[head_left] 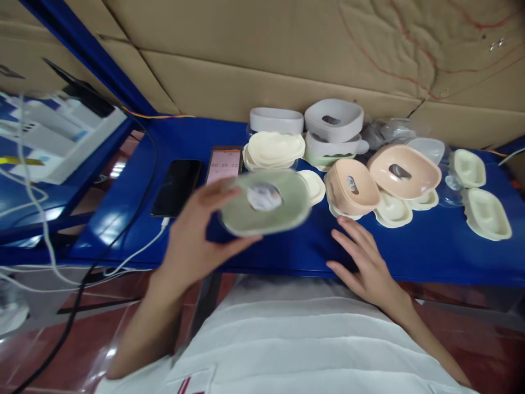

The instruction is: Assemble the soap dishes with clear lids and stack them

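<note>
My left hand (197,230) grips the left end of a light green plastic dish (291,200), raised above the table front and blurred by motion. Something pale shows in the oval at its middle. My right hand (361,262) has its fingers spread and holds nothing; its fingertips are just in front of a peach plastic dish (355,172) with an oval hole. Whether they touch it I cannot tell. Beside that one lies a wider peach dish (418,169) on top of cream trays (394,210). A small cream piece (314,186) is partly hidden by the green dish.
Grey dishes (334,117) are stacked at the back, by stacked cream pieces (276,148). Two cream trays, one nearer (488,213), lie at the right. A phone with a timer (223,161) and a dark phone (176,189) on a white cable lie left on the blue table (123,219).
</note>
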Demonstrator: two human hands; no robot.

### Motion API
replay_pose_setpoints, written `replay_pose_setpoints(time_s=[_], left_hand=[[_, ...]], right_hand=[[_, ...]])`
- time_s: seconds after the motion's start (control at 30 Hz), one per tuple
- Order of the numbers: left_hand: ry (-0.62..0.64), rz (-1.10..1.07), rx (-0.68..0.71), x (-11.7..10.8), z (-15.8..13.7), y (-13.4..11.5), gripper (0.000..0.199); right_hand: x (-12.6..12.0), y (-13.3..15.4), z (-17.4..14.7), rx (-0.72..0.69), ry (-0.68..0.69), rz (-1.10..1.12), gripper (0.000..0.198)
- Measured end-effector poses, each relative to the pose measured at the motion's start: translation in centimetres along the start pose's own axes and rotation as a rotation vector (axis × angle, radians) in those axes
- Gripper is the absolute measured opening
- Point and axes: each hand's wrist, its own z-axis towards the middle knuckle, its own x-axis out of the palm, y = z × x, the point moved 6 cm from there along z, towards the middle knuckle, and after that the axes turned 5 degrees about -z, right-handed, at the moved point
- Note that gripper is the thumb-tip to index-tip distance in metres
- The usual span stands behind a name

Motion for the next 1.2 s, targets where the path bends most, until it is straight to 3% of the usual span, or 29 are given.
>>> replay_pose_setpoints(time_s=[0.13, 0.2, 0.27, 0.37, 0.47, 0.57, 0.63, 0.7, 0.8, 0.83, 0.9, 0.97, 1.03, 1.1, 1.2], left_hand=[[-0.1, 0.288, -0.07, -3.8, 5.0, 7.3, 0.093], [-0.076, 0.388, -0.201, -4.7, 8.0, 12.4, 0.109], [-0.032, 0.396, -0.334, -4.8, 10.7, 17.0, 0.124], [-0.005, 0.398, -0.541, -4.4, 13.1, 22.0, 0.12], [0.042, 0.39, -0.685, -3.5, 13.0, 25.1, 0.109], [0.054, 0.327, -0.628, -3.0, 12.2, 26.5, 0.103], [0.084, 0.321, -0.594, -2.8, 11.6, 26.7, 0.107], [0.122, 0.338, -0.59, -2.8, 11.3, 25.8, 0.112], [0.11, 0.411, -0.521, -3.3, 11.4, 20.7, 0.113], [0.099, 0.44, -0.435, -3.3, 11.5, 18.0, 0.1], [0.187, 0.422, -0.237, -2.1, 11.1, 12.0, 0.054], [0.36, 0.284, -0.051, 0.2, 9.9, 6.6, 0.038], [0.577, 0.189, 0.174, 3.2, 7.7, 2.3, 0.037], [0.687, 0.188, 0.323, 5.6, 5.6, 0.2, 0.033], [0.777, 0.121, 0.436, 7.6, 3.6, -0.8, 0.016]], right_hand=[[1.5, -0.3, 1.6, -0.002, 0.165, -0.097, 0.081], [2.2, -0.3, 2.7, -0.014, 0.208, -0.115, 0.081], [3.0, -0.4, 3.6, -0.02, 0.234, -0.119, 0.08], [3.7, -0.4, 4.6, -0.027, 0.249, -0.132, 0.07], [3.8, 0.1, 4.9, -0.046, 0.263, -0.162, 0.054], [3.1, 1.3, 4.7, -0.13, 0.248, -0.155, 0.043], [2.0, 1.6, 4.6, -0.157, 0.157, -0.173, 0.04], [0.4, 0.8, 4.6, -0.082, -0.021, -0.257, 0.042], [-1.5, -1.8, 4.1, 0.161, -0.232, -0.425, 0.052], [-1.6, -2.7, 3.9, 0.229, -0.245, -0.463, 0.055], [-1.5, -4.2, 3.7, 0.315, -0.22, -0.5, 0.05], [-1.4, -5.0, 3.5, 0.342, -0.205, -0.487, 0.037], [-1.6, -5.0, 3.4, 0.336, -0.23, -0.441, 0.029], [-2.1, -4.4, 3.5, 0.29, -0.28, -0.355, 0.029], [-2.2, -3.2, 3.7, 0.164, -0.286, -0.151, 0.037]])
